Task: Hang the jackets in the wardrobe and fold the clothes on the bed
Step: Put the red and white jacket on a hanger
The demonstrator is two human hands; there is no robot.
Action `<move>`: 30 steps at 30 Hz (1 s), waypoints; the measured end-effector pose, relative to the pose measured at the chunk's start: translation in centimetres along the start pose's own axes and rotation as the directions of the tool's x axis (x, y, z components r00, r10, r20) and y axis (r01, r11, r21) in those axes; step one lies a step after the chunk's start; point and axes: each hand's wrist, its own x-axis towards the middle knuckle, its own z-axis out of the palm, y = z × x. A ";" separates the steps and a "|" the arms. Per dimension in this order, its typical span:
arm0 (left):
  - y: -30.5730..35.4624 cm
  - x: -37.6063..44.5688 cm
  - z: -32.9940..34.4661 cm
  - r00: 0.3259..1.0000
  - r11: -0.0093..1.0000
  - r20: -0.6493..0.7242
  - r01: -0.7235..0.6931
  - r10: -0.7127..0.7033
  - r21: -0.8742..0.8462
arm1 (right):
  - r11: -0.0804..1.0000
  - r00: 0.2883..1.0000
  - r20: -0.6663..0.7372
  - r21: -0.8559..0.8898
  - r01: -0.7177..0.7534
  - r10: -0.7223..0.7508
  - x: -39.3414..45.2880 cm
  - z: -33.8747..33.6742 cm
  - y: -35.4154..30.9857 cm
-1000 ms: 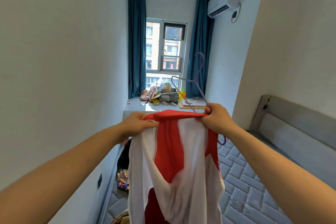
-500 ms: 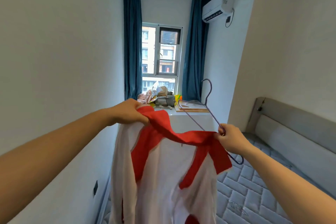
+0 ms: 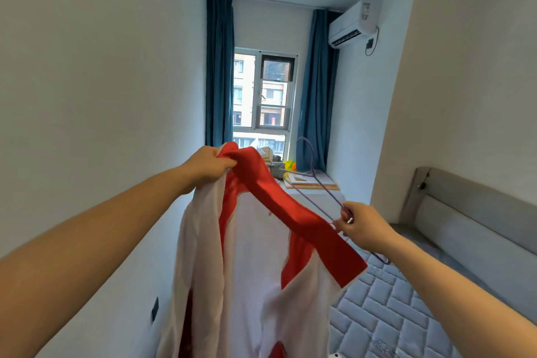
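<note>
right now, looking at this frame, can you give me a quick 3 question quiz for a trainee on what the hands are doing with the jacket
1. True or false: the left hand grips the red collar of the red and white jacket.
2. What does the right hand hold? A) a curtain B) the purple wire hanger C) a phone
3. Fill in: the hanger's hook points ____ (up or down).

Key
1. True. The fingers are bunched round the red collar at its upper end.
2. B. The grip pinches the wire hanger at the collar's lower end.
3. Up. The hook rises in front of the blue curtain.
</note>
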 end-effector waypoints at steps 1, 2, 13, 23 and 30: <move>-0.2 0.2 0.0 1.000 1.000 -0.013 -0.009 0.009 0.018 | 0.999 1.000 0.021 0.047 0.005 -0.006 -0.5 0.5 -0.1; -0.6 0.4 -0.1 1.000 0.999 -0.025 -0.012 0.013 0.038 | 0.996 0.999 0.039 0.090 0.010 -0.014 -1.1 0.9 -0.3; -6.8 1.7 -0.7 0.992 0.971 -0.053 0.126 -0.118 0.203 | 0.952 0.979 0.144 0.290 0.098 -0.145 -6.3 -0.1 -1.6; -8.7 1.9 -1.9 0.963 0.936 -0.171 0.246 -0.207 0.254 | 0.934 0.985 0.084 0.338 0.112 -0.149 -7.2 1.2 -1.6; -9.6 1.7 -4.7 0.937 0.876 -0.260 0.317 -0.232 0.363 | 0.927 0.987 0.081 0.360 0.101 -0.139 -7.4 1.7 -2.1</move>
